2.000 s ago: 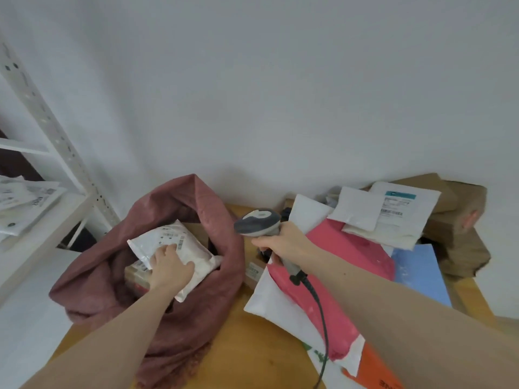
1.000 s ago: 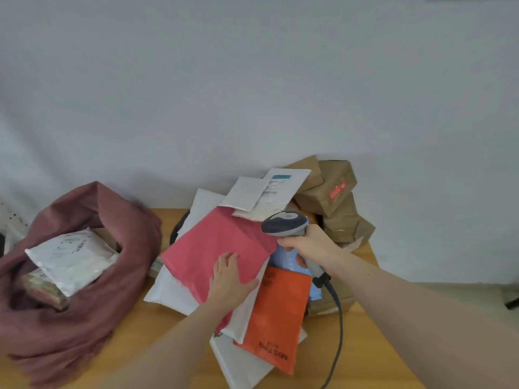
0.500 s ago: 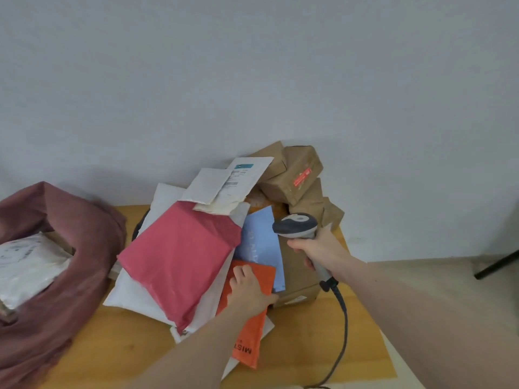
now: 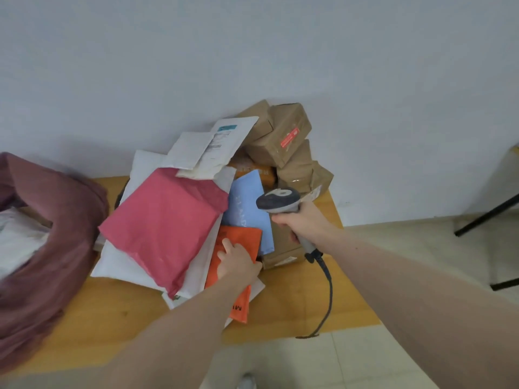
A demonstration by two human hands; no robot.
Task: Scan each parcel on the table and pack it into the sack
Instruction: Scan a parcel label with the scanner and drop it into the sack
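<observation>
A heap of parcels lies on the wooden table (image 4: 283,310). My left hand (image 4: 237,262) rests on an orange mailer (image 4: 241,240), fingers on its top face and thumb at its right edge. A pink mailer (image 4: 165,228) and white mailers (image 4: 123,265) overlap to its left, a blue mailer (image 4: 248,214) behind it. My right hand (image 4: 304,223) grips a grey barcode scanner (image 4: 278,202) by its handle, above the blue mailer and a flat brown box (image 4: 283,248). The dark red sack (image 4: 53,248) stands open at the left with a white parcel (image 4: 19,240) inside.
Brown cardboard boxes (image 4: 280,138) are stacked against the wall at the back right. White labelled envelopes (image 4: 213,147) lie on top of the heap. The scanner's cable (image 4: 327,296) trails over the table's front edge. Black legs (image 4: 488,217) stand on the tiled floor at right.
My left hand left the sack, crossed the pink mailer and settled on the orange mailer. My view swung right, and the scanner hand moved right with it.
</observation>
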